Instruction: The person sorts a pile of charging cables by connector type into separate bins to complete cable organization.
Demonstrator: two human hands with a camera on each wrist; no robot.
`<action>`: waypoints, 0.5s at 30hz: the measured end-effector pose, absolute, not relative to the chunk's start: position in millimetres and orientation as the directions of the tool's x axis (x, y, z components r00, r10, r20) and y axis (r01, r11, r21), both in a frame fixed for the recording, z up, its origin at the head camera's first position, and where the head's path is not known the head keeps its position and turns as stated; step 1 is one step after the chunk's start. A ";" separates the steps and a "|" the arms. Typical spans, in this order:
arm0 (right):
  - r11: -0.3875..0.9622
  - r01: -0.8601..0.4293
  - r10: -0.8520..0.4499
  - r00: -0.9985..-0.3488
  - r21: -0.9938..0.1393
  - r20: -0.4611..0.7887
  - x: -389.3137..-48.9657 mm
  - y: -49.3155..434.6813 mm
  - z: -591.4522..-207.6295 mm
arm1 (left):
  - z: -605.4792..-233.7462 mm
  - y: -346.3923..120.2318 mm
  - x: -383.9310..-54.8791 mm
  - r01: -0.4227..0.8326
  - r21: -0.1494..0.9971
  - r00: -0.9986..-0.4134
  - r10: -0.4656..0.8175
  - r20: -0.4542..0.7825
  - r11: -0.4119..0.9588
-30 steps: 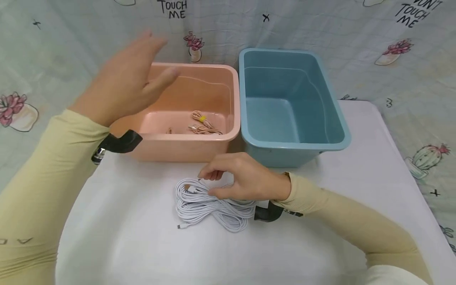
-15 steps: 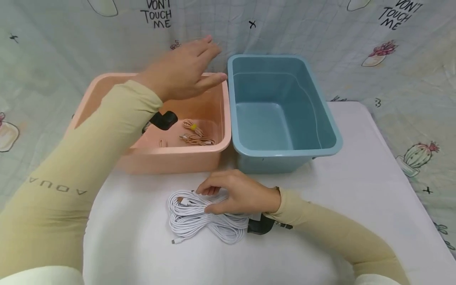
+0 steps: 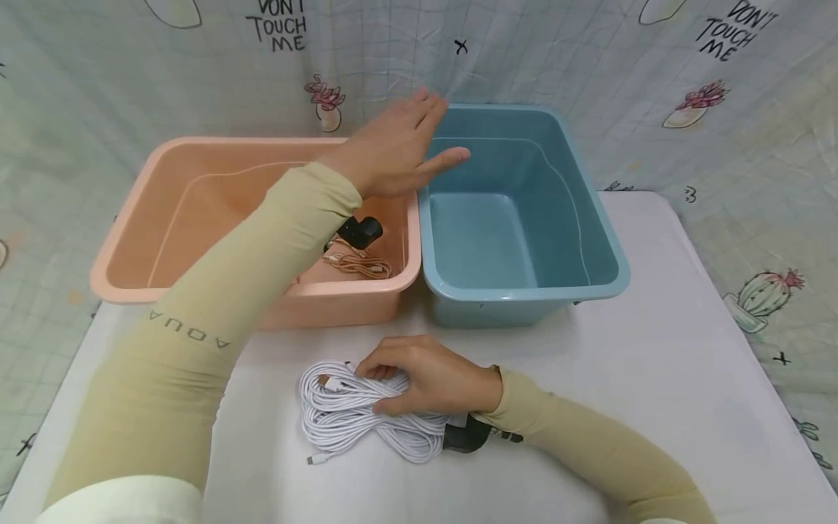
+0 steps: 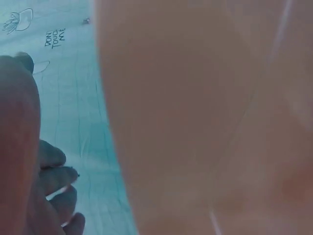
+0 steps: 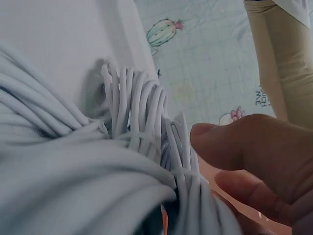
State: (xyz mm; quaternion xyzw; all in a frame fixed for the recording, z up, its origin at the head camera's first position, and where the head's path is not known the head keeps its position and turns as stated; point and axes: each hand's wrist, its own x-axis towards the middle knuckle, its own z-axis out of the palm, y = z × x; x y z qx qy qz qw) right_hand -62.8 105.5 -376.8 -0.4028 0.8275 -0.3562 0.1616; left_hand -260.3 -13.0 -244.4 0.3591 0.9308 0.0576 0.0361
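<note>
A coiled bundle of white cable (image 3: pixel 347 415) lies on the white table, small plugs at its left end. My right hand (image 3: pixel 428 378) is over the far side of the bundle, fingers loosely bent, thumb tip on the coils. In the right wrist view the thumb (image 5: pixel 230 139) and fingers stand apart beside the loops (image 5: pixel 139 105), the bin showing through the gap. My left hand (image 3: pixel 396 149) reaches over the meeting rims of the bins, fingers straight, holding nothing. In the left wrist view its fingers (image 4: pixel 61 181) are spread before the backdrop.
The peach bin (image 3: pixel 216 145) stands at the back left, with several tied pink cables (image 3: pixel 360 266) inside, partly hidden by my left forearm. Against its right side is a blue bin (image 3: pixel 524 293). A printed cloth (image 3: pixel 556 44) hangs behind the table (image 3: pixel 655 349).
My left hand has swept right, from the peach bin's left part to the rims between both bins. My right hand stays at the white cable bundle. The head view has shifted slightly.
</note>
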 end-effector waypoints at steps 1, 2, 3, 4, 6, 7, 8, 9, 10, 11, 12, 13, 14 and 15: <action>0.423 -0.550 -0.782 -0.623 -0.720 0.017 -62.3 105.3 -378.3 | -246.0 -11.0 -260.0 0.655 0.138 -0.745 0.665 -0.046 0.743; 0.424 -0.548 -0.781 -0.624 -0.721 0.015 -61.9 105.1 -379.7 | -247.6 -9.2 -259.8 0.648 0.144 -0.748 0.661 -0.061 0.748; 0.428 -0.546 -0.779 -0.627 -0.720 0.013 -61.6 105.0 -381.0 | -249.6 -8.1 -259.9 0.642 0.147 -0.750 0.656 -0.080 0.752; 0.431 -0.545 -0.777 -0.629 -0.719 0.011 -61.4 104.9 -382.1 | -251.7 -7.4 -259.8 0.640 0.145 -0.750 0.654 -0.095 0.755; 0.440 -0.542 -0.774 -0.634 -0.716 0.004 -61.1 104.9 -384.3 | -256.3 -6.7 -259.5 0.637 0.146 -0.747 0.653 -0.125 0.757; 0.445 -0.541 -0.772 -0.635 -0.714 0.000 -61.0 105.0 -385.1 | -258.8 -6.6 -259.3 0.635 0.149 -0.745 0.652 -0.141 0.758; 0.448 -0.540 -0.772 -0.636 -0.712 -0.003 -61.0 105.1 -385.6 | -261.1 -6.7 -259.2 0.634 0.156 -0.743 0.653 -0.150 0.757; 0.452 -0.541 -0.771 -0.636 -0.709 -0.006 -60.9 105.2 -386.1 | -263.2 -6.9 -259.2 0.630 0.164 -0.743 0.650 -0.160 0.759; 0.454 -0.541 -0.772 -0.636 -0.708 -0.008 -60.9 105.4 -386.4 | -265.2 -6.9 -259.2 0.626 0.170 -0.743 0.648 -0.168 0.761; 0.455 -0.542 -0.772 -0.636 -0.706 -0.010 -61.0 105.5 -386.5 | -267.2 -7.0 -259.3 0.623 0.175 -0.743 0.646 -0.173 0.763; 0.456 -0.542 -0.772 -0.635 -0.706 -0.011 -61.0 105.7 -386.4 | -268.9 -7.2 -259.6 0.618 0.183 -0.746 0.644 -0.169 0.765; 0.456 -0.542 -0.772 -0.635 -0.706 -0.012 -61.2 105.7 -386.4 | -270.1 -7.3 -259.8 0.611 0.186 -0.752 0.638 -0.166 0.769; 0.458 -0.542 -0.772 -0.635 -0.704 -0.013 -61.3 105.7 -386.2 | -271.0 -7.4 -260.1 0.602 0.189 -0.759 0.630 -0.166 0.776; 0.462 -0.542 -0.771 -0.636 -0.702 -0.017 -61.4 105.7 -386.0 | -271.9 -7.1 -260.4 0.593 0.189 -0.766 0.620 -0.166 0.783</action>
